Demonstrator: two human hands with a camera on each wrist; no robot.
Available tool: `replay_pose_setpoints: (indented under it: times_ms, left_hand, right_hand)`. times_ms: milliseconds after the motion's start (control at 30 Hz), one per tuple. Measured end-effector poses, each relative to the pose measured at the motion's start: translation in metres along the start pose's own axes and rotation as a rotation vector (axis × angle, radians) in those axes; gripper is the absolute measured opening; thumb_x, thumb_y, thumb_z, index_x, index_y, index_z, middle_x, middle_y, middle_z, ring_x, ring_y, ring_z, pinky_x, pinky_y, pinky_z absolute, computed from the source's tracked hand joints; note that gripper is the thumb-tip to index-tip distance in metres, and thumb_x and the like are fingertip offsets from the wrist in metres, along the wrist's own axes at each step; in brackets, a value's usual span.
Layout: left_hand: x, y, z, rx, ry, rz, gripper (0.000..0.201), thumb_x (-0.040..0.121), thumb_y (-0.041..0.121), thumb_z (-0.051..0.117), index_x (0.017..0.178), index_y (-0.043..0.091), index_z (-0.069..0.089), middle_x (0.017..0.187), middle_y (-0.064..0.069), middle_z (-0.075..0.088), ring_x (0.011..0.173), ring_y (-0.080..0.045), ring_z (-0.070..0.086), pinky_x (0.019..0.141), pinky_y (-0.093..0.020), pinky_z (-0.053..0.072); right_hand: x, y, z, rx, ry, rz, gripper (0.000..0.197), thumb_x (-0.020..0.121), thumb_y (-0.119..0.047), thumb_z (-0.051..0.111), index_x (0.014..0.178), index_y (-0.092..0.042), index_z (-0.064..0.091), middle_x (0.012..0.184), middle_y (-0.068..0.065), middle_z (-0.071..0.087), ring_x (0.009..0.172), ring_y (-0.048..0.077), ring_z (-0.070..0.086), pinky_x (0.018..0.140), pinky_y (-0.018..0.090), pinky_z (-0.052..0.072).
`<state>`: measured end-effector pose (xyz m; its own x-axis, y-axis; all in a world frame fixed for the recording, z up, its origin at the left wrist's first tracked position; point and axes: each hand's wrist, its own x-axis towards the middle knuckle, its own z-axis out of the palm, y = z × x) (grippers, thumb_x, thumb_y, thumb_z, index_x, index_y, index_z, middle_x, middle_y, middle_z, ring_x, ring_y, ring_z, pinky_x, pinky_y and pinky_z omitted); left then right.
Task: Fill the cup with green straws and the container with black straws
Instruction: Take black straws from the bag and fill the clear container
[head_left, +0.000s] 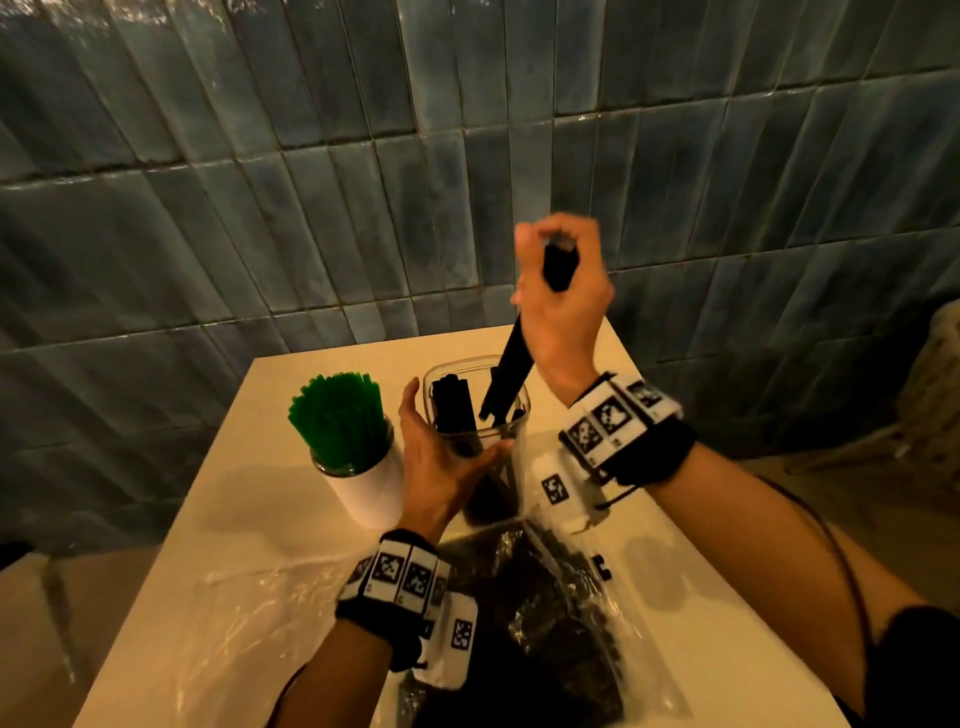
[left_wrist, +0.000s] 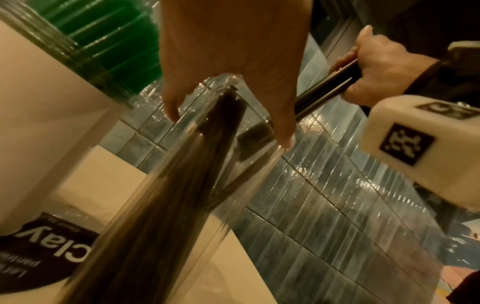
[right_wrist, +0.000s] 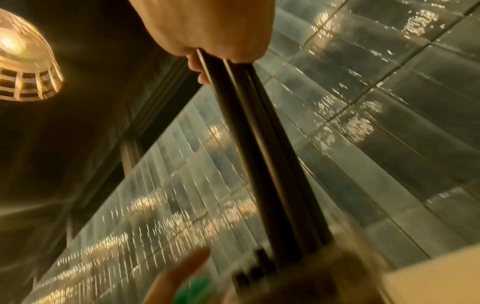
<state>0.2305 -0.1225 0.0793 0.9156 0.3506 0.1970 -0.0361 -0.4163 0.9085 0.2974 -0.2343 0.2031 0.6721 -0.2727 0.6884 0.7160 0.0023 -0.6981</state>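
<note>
A white cup (head_left: 371, 493) packed with green straws (head_left: 340, 415) stands at the left of the table. Right of it is a clear square container (head_left: 511, 431) with several black straws (head_left: 454, 410) inside. My left hand (head_left: 452, 431) grips the container near its rim, fingers on the left wall, thumb on the right. My right hand (head_left: 561, 244) is raised above it, holding a bundle of black straws (head_left: 511, 374) whose lower ends dip into the container's opening. The left wrist view shows the container (left_wrist: 182, 195), my left hand (left_wrist: 228, 127) and the bundle (left_wrist: 327, 86). The right wrist view shows the bundle (right_wrist: 259, 154) running down from my right hand (right_wrist: 215, 41).
A clear plastic bag of black straws (head_left: 545, 613) lies on the white table (head_left: 727, 649) in front of the container. Crumpled clear wrap (head_left: 249, 613) lies at the near left. A tiled wall (head_left: 311, 182) rises right behind the table. A wicker chair (head_left: 930, 405) stands at the right.
</note>
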Motion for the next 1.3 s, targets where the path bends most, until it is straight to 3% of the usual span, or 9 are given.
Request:
replay_pose_setpoints:
  times_ms: [133,333,500,600,733,933,1033,1167,1300]
  left_hand:
    - [0.004,0.005,0.000,-0.102,-0.045,-0.078,0.125,0.058,0.018,0.088,0.148,0.024,0.002,0.152,-0.001,0.025,0.129,-0.007,0.030,0.106,-0.029,0.028]
    - [0.005,0.003,-0.004,-0.071,-0.098,-0.101,0.116,0.062,0.023,0.086,0.149,0.018,0.009,0.140,-0.002,0.046,0.110,-0.003,0.043,0.091,-0.015,0.034]
    - [-0.001,-0.010,-0.006,-0.043,-0.134,-0.055,0.129,0.052,0.025,0.090,0.148,0.026,0.003,0.143,-0.006,0.040,0.127,-0.020,0.046,0.109,-0.039,0.035]
    - [-0.003,-0.016,-0.017,0.087,-0.297,-0.002,0.139,0.047,0.037,0.090,0.146,0.036,-0.007,0.146,-0.002,0.027,0.132,-0.021,0.036,0.111,-0.045,0.031]
    - [-0.018,-0.016,-0.022,0.025,-0.401,0.171,0.114,0.046,0.040,0.087,0.133,0.049,0.015,0.131,0.020,0.040,0.123,0.002,0.043,0.104,-0.025,0.039]
    - [-0.047,-0.021,-0.013,0.017,-0.234,0.360,0.097,0.068,0.012,0.080,0.132,0.056,0.020,0.129,0.034,0.040,0.120,0.007,0.045,0.096,-0.011,0.038]
    - [-0.061,-0.028,-0.008,0.056,-0.263,0.358,0.094,0.070,0.031,0.079,0.141,0.038,0.018,0.137,0.023,0.037,0.126,0.005,0.038,0.101,-0.012,0.035]
    - [-0.069,-0.039,-0.003,0.156,-0.296,0.348,0.097,0.074,0.052,0.068,0.145,0.038,0.003,0.151,0.006,0.021,0.138,0.008,0.012,0.109,-0.007,0.012]
    - [-0.070,-0.042,-0.003,0.189,-0.315,0.436,0.094,0.078,0.060,0.059,0.143,0.046,-0.007,0.154,0.005,0.011,0.143,-0.003,0.007,0.115,-0.018,0.007]
  right_hand:
    - [-0.034,0.037,-0.002,-0.111,-0.113,0.150,0.005,0.092,-0.029,0.057,0.089,-0.026,0.054,0.066,0.000,0.060,0.059,0.016,0.060,0.059,0.034,0.054]
    - [-0.070,0.062,-0.017,-0.255,-0.532,0.157,0.029,0.097,-0.030,0.048,0.076,-0.013,0.058,0.067,0.002,0.062,0.063,0.012,0.058,0.066,0.018,0.044]
    - [-0.098,0.068,-0.040,-0.503,-0.752,-0.035,0.045,0.095,-0.044,0.039,0.078,-0.011,0.065,0.074,0.001,0.063,0.070,0.011,0.052,0.069,0.026,0.043]
    - [-0.114,0.061,-0.056,-0.564,-0.750,-0.147,0.048,0.095,-0.047,0.039,0.078,-0.015,0.068,0.073,-0.002,0.065,0.068,0.010,0.055,0.068,0.026,0.047]
    - [-0.129,0.048,-0.072,-0.510,-0.766,-0.181,0.048,0.094,-0.052,0.040,0.079,-0.015,0.068,0.076,-0.003,0.066,0.071,0.010,0.059,0.068,0.028,0.050]
    - [-0.152,0.032,-0.094,-0.495,-0.616,-0.281,0.035,0.083,-0.034,0.065,0.114,-0.020,0.053,0.122,0.001,0.050,0.117,0.015,0.048,0.103,0.023,0.038]
    - [-0.158,0.023,-0.099,-0.583,-0.632,-0.266,0.025,0.091,-0.030,0.050,0.114,-0.021,0.054,0.121,0.000,0.051,0.116,0.014,0.047,0.101,0.027,0.039]
    - [-0.158,0.020,-0.102,-0.863,-0.855,-0.198,0.048,0.092,-0.058,0.036,0.113,-0.021,0.058,0.118,0.002,0.058,0.112,0.017,0.051,0.101,0.038,0.042]
    - [-0.149,0.010,-0.098,-1.073,-1.044,-0.135,0.091,0.071,-0.090,0.019,0.113,-0.022,0.062,0.115,0.004,0.063,0.103,0.023,0.062,0.100,0.036,0.044]
